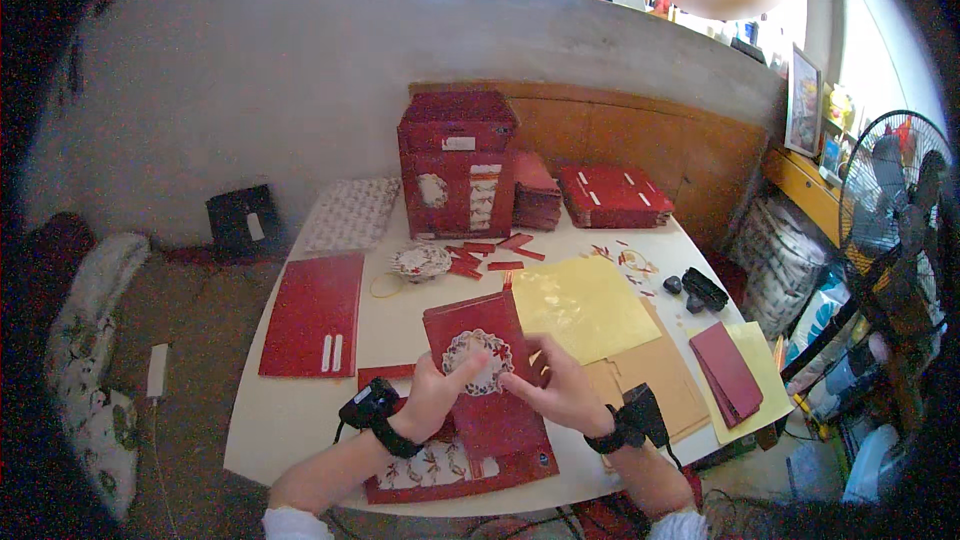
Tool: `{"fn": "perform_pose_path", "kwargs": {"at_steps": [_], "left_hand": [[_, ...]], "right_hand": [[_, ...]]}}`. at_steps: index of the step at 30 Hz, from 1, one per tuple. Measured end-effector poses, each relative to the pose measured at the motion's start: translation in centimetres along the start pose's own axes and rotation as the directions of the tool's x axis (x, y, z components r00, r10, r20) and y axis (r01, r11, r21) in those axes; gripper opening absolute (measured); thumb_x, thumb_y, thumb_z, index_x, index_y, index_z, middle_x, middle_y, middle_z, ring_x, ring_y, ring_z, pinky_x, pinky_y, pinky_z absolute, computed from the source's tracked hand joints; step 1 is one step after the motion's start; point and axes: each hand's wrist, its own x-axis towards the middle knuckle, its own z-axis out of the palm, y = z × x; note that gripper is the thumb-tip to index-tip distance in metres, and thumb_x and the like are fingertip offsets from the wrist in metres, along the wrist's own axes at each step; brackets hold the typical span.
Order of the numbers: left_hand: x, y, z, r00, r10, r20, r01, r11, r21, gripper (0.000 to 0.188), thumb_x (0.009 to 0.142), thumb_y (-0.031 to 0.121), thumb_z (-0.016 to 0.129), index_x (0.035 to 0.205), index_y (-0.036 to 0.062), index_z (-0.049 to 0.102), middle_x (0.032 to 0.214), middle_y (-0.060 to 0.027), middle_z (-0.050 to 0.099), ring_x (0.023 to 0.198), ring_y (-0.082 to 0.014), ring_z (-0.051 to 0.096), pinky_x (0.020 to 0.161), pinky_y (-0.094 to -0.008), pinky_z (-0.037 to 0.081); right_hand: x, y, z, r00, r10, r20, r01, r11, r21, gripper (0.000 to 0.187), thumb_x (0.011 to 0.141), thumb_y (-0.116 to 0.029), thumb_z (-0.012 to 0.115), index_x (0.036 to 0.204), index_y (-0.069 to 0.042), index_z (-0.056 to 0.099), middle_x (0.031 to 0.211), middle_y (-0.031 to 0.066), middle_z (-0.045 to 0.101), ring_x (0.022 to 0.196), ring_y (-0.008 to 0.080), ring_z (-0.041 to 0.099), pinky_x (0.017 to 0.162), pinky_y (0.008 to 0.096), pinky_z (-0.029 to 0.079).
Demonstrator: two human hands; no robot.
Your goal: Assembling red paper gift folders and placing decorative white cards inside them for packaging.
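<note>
Over the near part of the table, a dark red cardboard piece [480, 315] is held tilted between both hands. A round white floral cutout [478, 360] with a scalloped edge lies on its face. My left hand [440, 398] grips the left side, its thumb on the cutout. My right hand [557, 392] holds the right side, thumb at the cutout's lower right edge and fingers partly hidden. Beneath, nearest me, lies a larger dark red sheet [490, 480] with a white floral panel [420, 470], partly covered by the held piece.
A tall red box [455, 195] stands at the back beside stacked red pieces [615, 197]. Floral cutouts [420, 262] and small red strips [490, 248] lie mid-table. Yellow sheets [580, 305] and brown card [655, 390] spread rightward. A red sheet [310, 315] lies left; a black fan [895, 210] stands right.
</note>
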Motion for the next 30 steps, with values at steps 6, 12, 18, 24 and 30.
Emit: {"fn": "perform_pose_path", "kwargs": {"at_steps": [6,12,18,24,30], "left_hand": [[-0.2,0.4,0.4,0.998,-0.058,-0.039,0.055,0.997,-0.06,0.03,0.077,0.015,0.062,0.102,0.0016,0.052,0.095,-0.0055,0.058,0.084,-0.0127,0.057,0.072,-0.0274,0.047],[-0.1,0.2,0.1,0.995,-0.083,-0.048,0.076,0.989,-0.125,0.029,0.076,0.012,0.063,0.101,0.0016,0.052,0.094,-0.0055,0.059,0.083,-0.0131,0.057,0.071,-0.027,0.048],[0.0,0.2,0.0,0.997,-0.076,-0.018,0.074,0.991,-0.116,0.029,0.076,0.01,0.062,0.102,0.002,0.051,0.093,-0.0047,0.059,0.081,-0.0128,0.057,0.07,-0.025,0.047],[0.3,-0.8,0.3,0.968,0.239,-0.076,-0.229,0.966,0.121,0.046,0.078,0.013,0.06,0.116,0.0015,0.037,0.108,-0.0081,0.048,0.098,-0.0151,0.049,0.083,-0.0288,0.04],[-1.6,0.6,1.9,0.914,0.338,0.226,-0.339,0.94,-0.036,0.058,0.082,0.016,0.055,0.128,0.001,0.022,0.125,-0.011,0.034,0.117,-0.0204,0.034,0.094,-0.0319,0.031]], "right_hand": [[-0.4,0.5,0.8,0.988,-0.065,0.14,0.052,0.994,0.093,0.049,0.079,-0.018,0.059,0.117,0.003,0.037,0.1,0.0158,0.056,0.087,0.0188,0.056,0.074,0.0304,0.045],[-0.6,-0.3,1.1,0.987,-0.041,0.156,0.023,0.993,0.115,0.045,0.081,-0.014,0.056,0.118,0.003,0.037,0.106,0.0136,0.054,0.094,0.0186,0.054,0.079,0.0299,0.044],[-0.9,0.6,1.9,0.992,-0.028,0.121,-0.014,0.944,0.33,0.041,0.08,-0.01,0.057,0.116,0.001,0.039,0.106,0.0086,0.052,0.092,0.0132,0.051,0.076,0.0269,0.043],[-0.1,-0.6,0.3,0.94,-0.249,-0.231,0.273,0.959,0.074,0.033,0.076,-0.003,0.06,0.107,-0.001,0.048,0.097,0.0086,0.054,0.071,0.0091,0.054,0.06,0.0223,0.045],[0.7,-2.4,1.2,0.831,-0.515,-0.21,0.436,0.838,-0.328,0.036,0.07,-0.001,0.062,0.105,-0.005,0.055,0.099,0.0111,0.053,0.08,0.0189,0.056,0.065,0.0276,0.048]]}}
